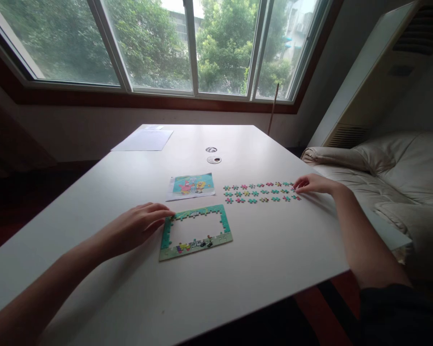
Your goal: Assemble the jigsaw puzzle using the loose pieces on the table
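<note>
My left hand point(147, 220) reaches in from the left, fingers stretched out, their tips resting on the top left corner of a jigsaw puzzle frame point(223, 237). The frame has a green and teal border with cartoon figures along its lower edge; its middle shows the bare white table. My right hand point(314, 183) is at the right end of several loose puzzle pieces point(252, 193) laid out in three rows. Its thumb and fingers close on a puzzle piece point(294, 189) at the end of the rows, mostly hidden by the fingertips.
Behind the frame lies a reference picture point(195, 185) with cartoon characters. White paper point(144, 140) sits at the far left of the white table point(122, 288). Two round table fittings point(213, 159) are near the middle. A cream sofa point(400, 168) stands to the right, below a window.
</note>
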A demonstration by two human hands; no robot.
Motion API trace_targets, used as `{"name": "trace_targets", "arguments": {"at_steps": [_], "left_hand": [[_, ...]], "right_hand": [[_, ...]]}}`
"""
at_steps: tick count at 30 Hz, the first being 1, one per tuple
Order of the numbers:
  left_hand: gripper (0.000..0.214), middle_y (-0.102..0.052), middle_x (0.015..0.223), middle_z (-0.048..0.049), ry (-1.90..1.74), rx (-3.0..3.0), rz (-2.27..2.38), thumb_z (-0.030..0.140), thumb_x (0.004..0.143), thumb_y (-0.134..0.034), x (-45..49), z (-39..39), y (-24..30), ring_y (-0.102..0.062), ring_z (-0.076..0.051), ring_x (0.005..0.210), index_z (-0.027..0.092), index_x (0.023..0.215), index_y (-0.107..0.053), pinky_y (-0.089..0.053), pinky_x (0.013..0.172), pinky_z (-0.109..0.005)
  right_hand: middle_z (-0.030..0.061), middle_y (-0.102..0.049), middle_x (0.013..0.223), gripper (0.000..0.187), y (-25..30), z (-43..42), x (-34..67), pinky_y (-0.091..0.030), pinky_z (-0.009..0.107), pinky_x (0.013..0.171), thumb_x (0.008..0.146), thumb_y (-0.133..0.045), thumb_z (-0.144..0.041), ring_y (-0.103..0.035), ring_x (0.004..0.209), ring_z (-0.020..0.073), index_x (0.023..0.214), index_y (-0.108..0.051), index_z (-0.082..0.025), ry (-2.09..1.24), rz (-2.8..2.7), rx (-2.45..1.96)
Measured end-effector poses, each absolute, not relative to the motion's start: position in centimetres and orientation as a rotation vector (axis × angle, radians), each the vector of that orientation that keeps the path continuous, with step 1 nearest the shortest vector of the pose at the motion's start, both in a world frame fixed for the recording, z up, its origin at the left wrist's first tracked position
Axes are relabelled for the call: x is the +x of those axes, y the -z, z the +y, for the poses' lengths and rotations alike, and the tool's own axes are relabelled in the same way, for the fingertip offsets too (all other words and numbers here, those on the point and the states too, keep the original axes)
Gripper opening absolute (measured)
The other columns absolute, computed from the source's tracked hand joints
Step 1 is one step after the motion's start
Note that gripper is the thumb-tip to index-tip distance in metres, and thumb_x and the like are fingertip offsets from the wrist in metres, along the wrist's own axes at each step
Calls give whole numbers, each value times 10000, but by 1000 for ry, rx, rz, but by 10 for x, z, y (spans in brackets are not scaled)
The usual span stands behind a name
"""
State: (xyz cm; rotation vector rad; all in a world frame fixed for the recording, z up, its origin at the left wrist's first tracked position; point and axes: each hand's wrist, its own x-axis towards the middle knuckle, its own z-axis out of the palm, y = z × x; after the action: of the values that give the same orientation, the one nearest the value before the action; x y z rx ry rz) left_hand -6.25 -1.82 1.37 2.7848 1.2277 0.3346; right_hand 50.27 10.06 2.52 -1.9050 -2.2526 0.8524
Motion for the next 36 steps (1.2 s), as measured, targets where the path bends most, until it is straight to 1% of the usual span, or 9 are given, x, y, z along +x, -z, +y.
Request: {"name": "trace_targets", "arguments": {"at_steps": [8,15,18,22,26,29,32,36], "left_hand": [[343,-662,1078,-94,-303,2816,1287,333,934,-376,-72,-13,-14,-621,-246,919,224,1122,-640,-528,743,-387],[334,-667,1059,-92,-303,2790,1292,326,927,-384,-71,-15,-16,-623,-242,911,228,1094,-656,-517,751,-375],[326,-666,1058,-91,-313,2790,1301,324,927,-390,-71,-15,-17,-622,-239,909,230,1082,-662,-515,751,-371],[302,-665,1051,-90,-365,2792,1309,332,918,-418,-69,-16,-19,-620,-233,907,230,1046,-672,-517,746,-361],[284,-647,1065,-90,-364,2782,1254,271,909,-406,-65,-20,-25,-612,-216,929,222,954,-683,-515,754,-346],[313,-633,1095,-80,-312,2761,1247,204,908,-373,-63,-22,-27,-599,-201,959,237,920,-684,-507,768,-335],[325,-640,1078,-71,-294,2773,1197,182,898,-370,-65,-20,-26,-595,-188,958,254,931,-684,-507,767,-317],[321,-649,1058,-56,-322,2788,1165,183,886,-386,-68,-17,-22,-604,-180,936,283,951,-684,-512,749,-298]], "right_hand": [[72,-709,864,399,-25,101,501,-470,278,678,629,-671,-428,-630,814,231,928,-701,-165,-838,-2244,-1907],[82,-712,897,432,-25,100,505,-481,284,701,628,-671,-470,-639,833,239,929,-705,-161,-822,-2223,-1877],[84,-712,902,428,-26,101,510,-481,288,725,639,-657,-488,-640,856,247,910,-706,-160,-766,-2221,-1885],[86,-712,880,418,-26,103,515,-482,296,719,645,-647,-491,-642,838,249,890,-706,-158,-694,-2225,-1918],[81,-714,881,396,-26,103,513,-486,299,732,654,-647,-481,-647,838,245,881,-704,-162,-683,-2204,-1890],[88,-711,879,385,-27,101,511,-487,299,727,677,-637,-474,-648,821,239,880,-706,-154,-632,-2203,-1886],[87,-709,863,363,-29,99,510,-491,289,713,697,-634,-449,-649,800,227,889,-708,-150,-569,-2190,-1914],[72,-711,845,276,-29,98,508,-491,264,702,727,-617,-362,-649,787,203,885,-708,-154,-496,-2181,-1940]]}}
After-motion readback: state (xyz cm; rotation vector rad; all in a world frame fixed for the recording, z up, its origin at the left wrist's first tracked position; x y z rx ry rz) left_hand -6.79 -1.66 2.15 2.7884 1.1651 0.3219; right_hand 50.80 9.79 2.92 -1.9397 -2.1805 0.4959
